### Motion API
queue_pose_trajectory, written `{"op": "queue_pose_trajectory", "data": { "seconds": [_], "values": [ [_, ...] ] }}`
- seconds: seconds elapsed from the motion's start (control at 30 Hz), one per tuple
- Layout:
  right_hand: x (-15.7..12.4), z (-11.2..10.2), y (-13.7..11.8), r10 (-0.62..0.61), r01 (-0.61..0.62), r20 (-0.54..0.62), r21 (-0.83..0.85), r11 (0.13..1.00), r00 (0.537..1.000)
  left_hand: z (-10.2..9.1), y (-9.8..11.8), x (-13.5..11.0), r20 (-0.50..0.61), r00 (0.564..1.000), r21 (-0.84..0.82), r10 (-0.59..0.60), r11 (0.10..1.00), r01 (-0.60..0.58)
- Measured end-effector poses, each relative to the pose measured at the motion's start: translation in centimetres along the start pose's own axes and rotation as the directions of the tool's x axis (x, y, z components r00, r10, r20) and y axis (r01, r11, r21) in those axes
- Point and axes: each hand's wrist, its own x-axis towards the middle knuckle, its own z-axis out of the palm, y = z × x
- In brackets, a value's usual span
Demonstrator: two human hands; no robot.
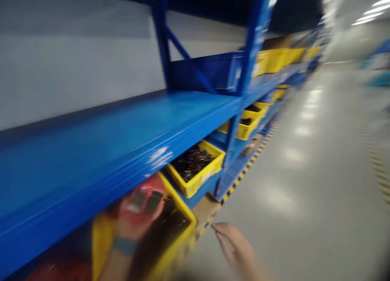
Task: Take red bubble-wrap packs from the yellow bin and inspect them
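Observation:
My left hand (134, 225), with a teal band at its wrist, reaches under the shelf beam over a large yellow bin (179, 248). At its fingers is a red object with two grey rectangular patches (146, 199); motion blur hides its kind, and the fingers seem closed on it. Dark small parts lie in the bin, too smeared to name. My right hand (236, 246) hangs to the right of the bin, above the floor. Its fingers are loosely bent and partly apart, with nothing visible in them.
A blue shelf deck (122, 126) and its front beam (128, 183) run above my left hand. Another yellow bin (201, 181) of dark parts sits beyond, near an upright post (230, 147). A cardboard box (207, 210) lies low by the striped floor line (240, 177).

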Motion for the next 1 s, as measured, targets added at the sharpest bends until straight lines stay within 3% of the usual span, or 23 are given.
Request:
{"op": "queue_pose_trajectory", "data": {
  "seconds": [0.03, 0.13, 0.3, 0.4, 0.53, 0.9, 1.0],
  "values": [
    [1.7, 0.0, -0.7, -0.093, 0.093, 0.007, 0.004, 0.996, 0.996, 0.3, 0.1, -0.9, -0.082, 0.995, -0.032, 0.056, 0.998, -0.059],
    [6.4, 0.0, -3.5, -0.296, 0.296, 0.062, 0.006, 0.955, 0.953, 1.8, -1.0, -1.5, -0.215, 0.976, -0.155, -0.021, 0.988, -0.013],
    [10.4, 0.9, -7.2, -0.474, 0.478, 0.114, -0.018, 0.878, 0.873, 3.1, -3.0, -2.6, -0.088, 0.994, -0.178, -0.068, 0.983, 0.051],
    [10.7, 1.8, -7.6, -0.492, 0.508, 0.163, -0.075, 0.858, 0.855, 3.2, -3.4, -3.6, -0.023, 0.999, -0.156, -0.039, 0.987, 0.034],
    [10.4, 2.4, -7.3, -0.465, 0.481, 0.149, -0.099, 0.871, 0.873, 3.6, -3.6, -4.2, -0.005, 1.000, -0.149, -0.015, 0.989, 0.015],
    [11.1, 1.9, -7.8, -0.502, 0.520, 0.143, -0.150, 0.841, 0.853, 3.8, -3.8, -4.7, -0.038, 0.998, -0.198, -0.041, 0.980, 0.033],
    [11.4, 1.6, -7.9, -0.550, 0.564, 0.124, -0.182, 0.805, 0.826, 3.6, -3.8, -4.8, -0.018, 0.998, -0.185, -0.064, 0.981, 0.060]
  ]
}}
